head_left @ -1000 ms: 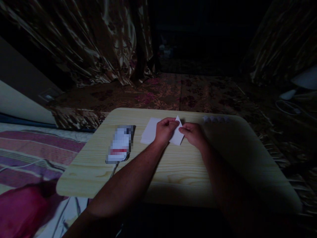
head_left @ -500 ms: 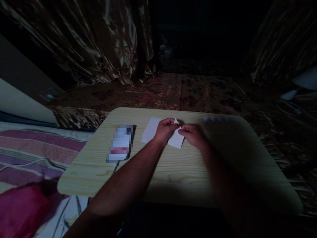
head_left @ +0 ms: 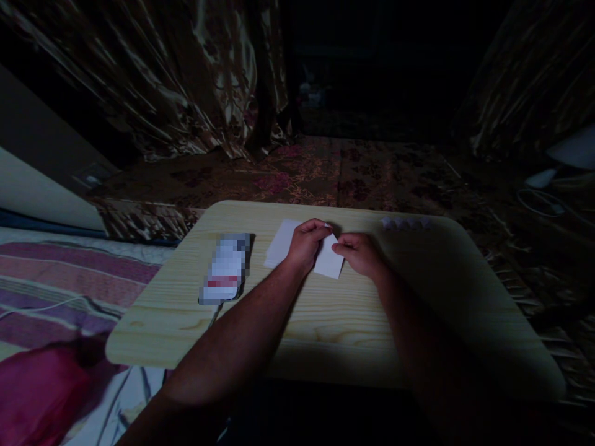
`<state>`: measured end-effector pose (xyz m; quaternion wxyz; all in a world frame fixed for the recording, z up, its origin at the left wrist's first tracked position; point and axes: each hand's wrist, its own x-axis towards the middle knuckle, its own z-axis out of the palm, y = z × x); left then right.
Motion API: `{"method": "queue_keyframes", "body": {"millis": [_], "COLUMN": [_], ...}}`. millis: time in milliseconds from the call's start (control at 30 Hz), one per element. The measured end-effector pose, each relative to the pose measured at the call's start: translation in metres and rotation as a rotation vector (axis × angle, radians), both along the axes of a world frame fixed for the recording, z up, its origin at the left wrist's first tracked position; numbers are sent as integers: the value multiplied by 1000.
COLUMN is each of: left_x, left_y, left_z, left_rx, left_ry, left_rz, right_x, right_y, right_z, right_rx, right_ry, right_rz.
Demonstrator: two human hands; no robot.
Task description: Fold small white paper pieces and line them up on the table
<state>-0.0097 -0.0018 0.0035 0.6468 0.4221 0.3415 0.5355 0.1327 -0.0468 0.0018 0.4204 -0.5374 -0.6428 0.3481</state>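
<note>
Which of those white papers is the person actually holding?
The white paper pinched by the left hand and right hand; the other papers lie stacked on the table to the left of the left hand.

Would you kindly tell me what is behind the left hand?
Part of a white paper stack shows behind the left hand, on the wooden table; the hand covers its right side, so that edge cannot be seen.
</note>
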Motion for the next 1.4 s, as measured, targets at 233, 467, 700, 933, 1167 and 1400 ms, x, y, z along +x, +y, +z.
{"method": "queue_keyframes", "body": {"millis": [233, 467, 700, 933, 1167, 1400], "left_x": [0, 1, 2, 3, 4, 5], "left_y": [1, 2, -2, -4, -7, -10], "left_z": [0, 4, -2, -2, -2, 2], "left_rx": [-18, -37, 31, 75, 102, 71], "left_ry": [-10, -118, 48, 114, 169, 169], "left_rz": [31, 69, 2, -16, -42, 12], "right_x": [-1, 0, 0, -2, -2, 0], "right_y": [0, 1, 1, 2, 2, 5], "right_z": [1, -2, -2, 0, 0, -3], "right_rx": [-16, -37, 21, 55, 93, 108], "right_ry": [-4, 20, 9, 104, 76, 31], "right_rz": [2, 13, -56, -165, -201, -223]}}
